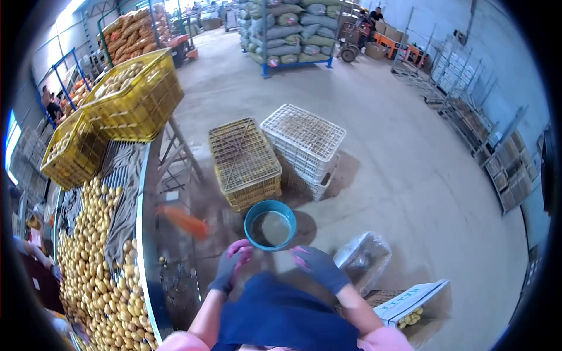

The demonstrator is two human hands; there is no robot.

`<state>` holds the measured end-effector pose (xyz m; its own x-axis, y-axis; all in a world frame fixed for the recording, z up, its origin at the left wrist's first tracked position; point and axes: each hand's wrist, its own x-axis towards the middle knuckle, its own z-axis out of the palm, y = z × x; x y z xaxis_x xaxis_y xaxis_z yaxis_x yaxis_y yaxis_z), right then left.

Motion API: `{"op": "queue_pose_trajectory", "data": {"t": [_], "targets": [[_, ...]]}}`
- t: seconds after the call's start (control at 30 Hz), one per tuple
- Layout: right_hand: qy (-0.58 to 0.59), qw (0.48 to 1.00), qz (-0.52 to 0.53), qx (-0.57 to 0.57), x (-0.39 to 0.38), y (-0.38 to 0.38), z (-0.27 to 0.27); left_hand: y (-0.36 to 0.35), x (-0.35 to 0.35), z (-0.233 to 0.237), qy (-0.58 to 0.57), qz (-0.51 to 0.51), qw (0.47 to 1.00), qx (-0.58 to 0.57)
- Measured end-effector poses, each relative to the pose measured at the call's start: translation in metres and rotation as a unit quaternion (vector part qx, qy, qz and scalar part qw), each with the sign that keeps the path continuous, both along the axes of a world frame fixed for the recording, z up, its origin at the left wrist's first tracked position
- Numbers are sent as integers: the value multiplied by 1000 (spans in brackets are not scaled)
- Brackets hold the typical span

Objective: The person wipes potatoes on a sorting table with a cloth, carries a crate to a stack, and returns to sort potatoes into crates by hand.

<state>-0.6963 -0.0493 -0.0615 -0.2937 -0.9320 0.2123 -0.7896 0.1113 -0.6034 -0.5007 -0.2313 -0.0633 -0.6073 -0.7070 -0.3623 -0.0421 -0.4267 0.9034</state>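
Observation:
My left hand (232,265), in a grey glove with pink fingers, is held out in front of me with its fingers loosely apart. My right hand (319,267), gloved the same way, reaches in from the other side with its fingers stretched out. Neither hand holds anything that I can see. Just beyond the fingertips is a round teal basin (290,212), its inside showing a greyish bottom. Both hands seem slightly apart from its rim. A dark blue apron (287,316) covers my front.
Left, a sorting conveyor carries many potatoes (99,257), with yellow crates (140,99) at its head. Stacked yellow crates (246,158) and white crates (304,131) stand ahead. A plastic-lined box (366,260) and an open carton (413,298) are at right. Another person's arm (40,255) shows far left.

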Motion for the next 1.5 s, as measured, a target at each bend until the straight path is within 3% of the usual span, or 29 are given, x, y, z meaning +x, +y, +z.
{"op": "queue_pose_trajectory", "data": {"t": [0.07, 0.1, 0.17, 0.27, 0.33, 0.37, 0.43, 0.5, 0.53, 0.6, 0.63, 0.67, 0.7, 0.77, 0.83, 0.9, 0.97, 1.03, 1.1, 1.23, 1.27, 1.3, 1.33, 1.4, 1.43, 1.47, 1.5], "targets": [[-47, 995, -88, 0, -15, 35, 14, -12, -56, -25, 34, -135, 990, 27], [-42, 990, -135, -4, -22, 53, 10, -20, -84, -40, 33, -139, 989, 24], [-47, 976, -213, 13, -40, 90, -5, -30, -143, -69, 22, -258, 963, 67], [-74, 950, -301, 29, -68, 131, -17, -34, -240, -74, -8, -305, 951, 52], [-84, 932, -353, 22, -89, 142, -29, -55, -311, -130, -21, -328, 941, 75], [-144, 911, -387, 9, -102, 146, -39, -63, -346, -153, -33, -350, 931, 97], [-195, 884, -424, -2, -145, 141, -40, -70, -414, -172, -42, -326, 940, 93], [-193, 876, -429, 110, -188, 115, -33, -84, -484, -213, -131, -217, 957, 145], [-226, 866, -428, 129, -212, 106, -49, -105, -511, -278, -26, -236, 945, 225], [-257, 850, -431, 161, -260, 85, -57, -121, -559, -283, -193, -182, 939, 219], [-223, 883, -364, 198, -283, 73, -49, -114, -575, -295, -210, -28, 952, 222], [-189, 910, -290, 229, -306, 60, -43, -117, -586, -307, -221, -29, 954, 200], [-191, 909, -285, 235, -328, 48, -39, -128, -594, -317, -231, -29, 957, 174], [-276, 886, -343, 146, -363, 29, -30, -136, -624, -335, -231, 125, 915, 308], [-287, 876, -356, 153, -394, 10, -3, -145, -627, -362, -106, 44, 929, 353], [-303, 866, -366, 155, -408, 10, -14, -146, -634, -365, -167, 54, 929, 324], [-236, 897, -355, 121, -410, 34, -63, -148, -634, -373, -225, 91, 928, 282], [-232, 897, -340, 161, -427, 32, -66, -146, -618, -374, -123, 110, 932, 321], [-285, 891, -309, 169, -439, 40, -96, -140, -633, -292, -183, 127, 943, 249], [-168, 927, -315, 111, -474, 17, -146, -168, -637, -220, -43, 202, 949, 236], [-374, 864, -335, 45, -488, -4, -154, -197, -629, -215, -50, 192, 946, 256], [-562, 756, -335, -20, -503, -25, -164, -219, -633, -186, -52, 219, 941, 251], [-562, 758, -329, -28, -519, -46, -177, -244, -627, -180, -16, 194, 945, 262], [-736, 542, -401, -60, -551, -92, -204, -286, -622, -155, 36, 156, 942, 295], [-739, 544, -392, -65, -561, -111, -212, -297, -621, -125, 53, 146, 937, 314], [-544, 779, -310, 28, -565, -130, -220, -294, -622, -89, 9, 164, 947, 275], [-288, 930, -198, 113, -565, -153, -229, -297, -619, -67, -25, 205, 927, 312]]}}
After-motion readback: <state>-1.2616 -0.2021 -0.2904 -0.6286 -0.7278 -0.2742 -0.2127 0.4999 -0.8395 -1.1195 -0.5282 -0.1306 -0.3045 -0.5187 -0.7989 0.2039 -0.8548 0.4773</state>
